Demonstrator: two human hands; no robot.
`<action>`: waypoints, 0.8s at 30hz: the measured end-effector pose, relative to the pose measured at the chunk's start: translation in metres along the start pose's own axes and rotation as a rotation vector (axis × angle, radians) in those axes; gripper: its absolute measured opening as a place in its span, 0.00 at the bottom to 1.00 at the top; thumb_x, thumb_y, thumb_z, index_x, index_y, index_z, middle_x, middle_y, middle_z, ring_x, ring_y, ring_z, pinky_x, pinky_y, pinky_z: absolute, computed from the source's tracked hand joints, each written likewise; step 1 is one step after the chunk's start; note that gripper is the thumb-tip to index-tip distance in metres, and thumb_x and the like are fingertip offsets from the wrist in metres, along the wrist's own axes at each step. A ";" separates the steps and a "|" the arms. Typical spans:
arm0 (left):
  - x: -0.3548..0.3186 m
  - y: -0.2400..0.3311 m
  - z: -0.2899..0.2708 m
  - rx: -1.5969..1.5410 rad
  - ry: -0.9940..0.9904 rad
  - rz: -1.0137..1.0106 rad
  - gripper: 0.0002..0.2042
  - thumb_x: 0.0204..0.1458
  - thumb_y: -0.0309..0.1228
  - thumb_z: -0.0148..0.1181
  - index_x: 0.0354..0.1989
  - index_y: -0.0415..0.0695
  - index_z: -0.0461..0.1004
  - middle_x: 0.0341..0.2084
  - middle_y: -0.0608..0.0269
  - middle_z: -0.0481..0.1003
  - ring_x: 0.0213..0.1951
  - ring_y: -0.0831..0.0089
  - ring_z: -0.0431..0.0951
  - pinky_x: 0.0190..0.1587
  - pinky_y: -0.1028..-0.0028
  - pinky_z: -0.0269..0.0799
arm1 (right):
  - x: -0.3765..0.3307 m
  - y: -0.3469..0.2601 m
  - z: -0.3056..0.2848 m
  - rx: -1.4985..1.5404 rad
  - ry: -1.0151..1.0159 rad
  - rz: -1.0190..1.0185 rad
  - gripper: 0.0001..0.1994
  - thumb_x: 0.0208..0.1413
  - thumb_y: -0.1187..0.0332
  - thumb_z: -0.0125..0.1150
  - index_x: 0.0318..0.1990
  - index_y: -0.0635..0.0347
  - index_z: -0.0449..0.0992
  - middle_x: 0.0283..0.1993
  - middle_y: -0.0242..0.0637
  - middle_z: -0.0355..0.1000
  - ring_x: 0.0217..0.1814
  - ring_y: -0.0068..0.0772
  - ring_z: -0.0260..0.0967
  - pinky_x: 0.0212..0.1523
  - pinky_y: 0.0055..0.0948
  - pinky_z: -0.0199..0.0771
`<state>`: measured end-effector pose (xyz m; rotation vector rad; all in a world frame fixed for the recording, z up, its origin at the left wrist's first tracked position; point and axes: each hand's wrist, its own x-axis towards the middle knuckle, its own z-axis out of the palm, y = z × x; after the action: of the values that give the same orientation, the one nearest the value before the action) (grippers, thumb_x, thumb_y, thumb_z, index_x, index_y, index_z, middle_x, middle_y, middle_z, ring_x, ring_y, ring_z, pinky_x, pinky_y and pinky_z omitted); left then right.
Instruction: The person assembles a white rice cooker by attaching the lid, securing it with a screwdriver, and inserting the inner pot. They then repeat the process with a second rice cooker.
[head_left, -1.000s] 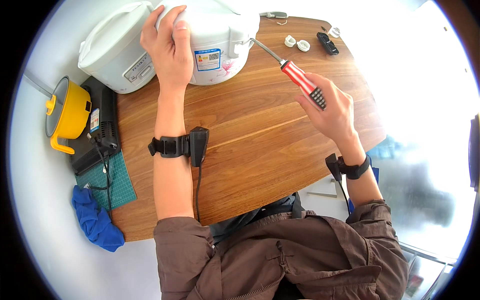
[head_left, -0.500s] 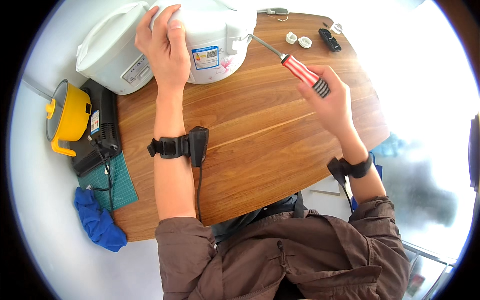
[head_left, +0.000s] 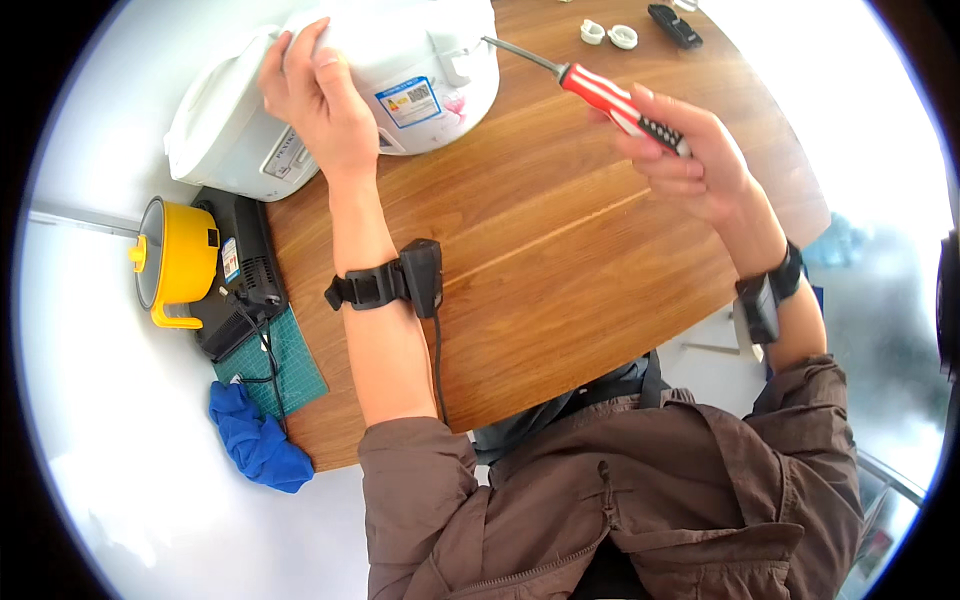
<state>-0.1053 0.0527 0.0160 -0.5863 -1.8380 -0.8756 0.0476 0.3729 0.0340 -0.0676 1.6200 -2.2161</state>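
Note:
A white rice cooker [head_left: 400, 60] with a printed label and pink flower decoration is at the back of the table, cut off by the upper picture edge. My left hand [head_left: 330, 110] lies against its left side, fingers spread and stretched along the white shell. In my right hand [head_left: 700, 160], the fingers wrap round the red, white and black handle of a screwdriver [head_left: 615, 100]. Its metal shaft points left, with the tip at the cooker's right edge, beside a raised white bracket [head_left: 455, 58]. Whether the tip touches the cooker I cannot tell.
Left of the cooker stands a second white rice cooker [head_left: 235, 135]. A yellow pot [head_left: 190, 250] sits by a black appliance [head_left: 245, 270], near a green mat [head_left: 290, 345] and blue cloth [head_left: 255, 435]. Small white caps [head_left: 622, 38] and a black part [head_left: 675, 27] lie far right.
The view has shifted. My right hand has turned and regripped the screwdriver handle with its fingers showing underneath. The tip has moved up along the bracket's edge. My left hand remains against the cooker.

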 end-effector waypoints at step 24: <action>0.003 0.009 -0.002 0.012 -0.041 -0.015 0.21 0.68 0.37 0.37 0.58 0.46 0.75 0.62 0.52 0.65 0.68 0.58 0.57 0.70 0.57 0.53 | 0.026 0.001 -0.013 -1.718 0.394 -1.293 0.20 0.63 0.61 0.67 0.58 0.59 0.74 0.39 0.27 0.75 0.27 0.13 0.68 0.22 0.15 0.65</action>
<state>-0.0992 0.0570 0.0215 -0.5877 -1.8857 -0.8678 0.0207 0.3758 0.0237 -1.4603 3.7563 -0.3011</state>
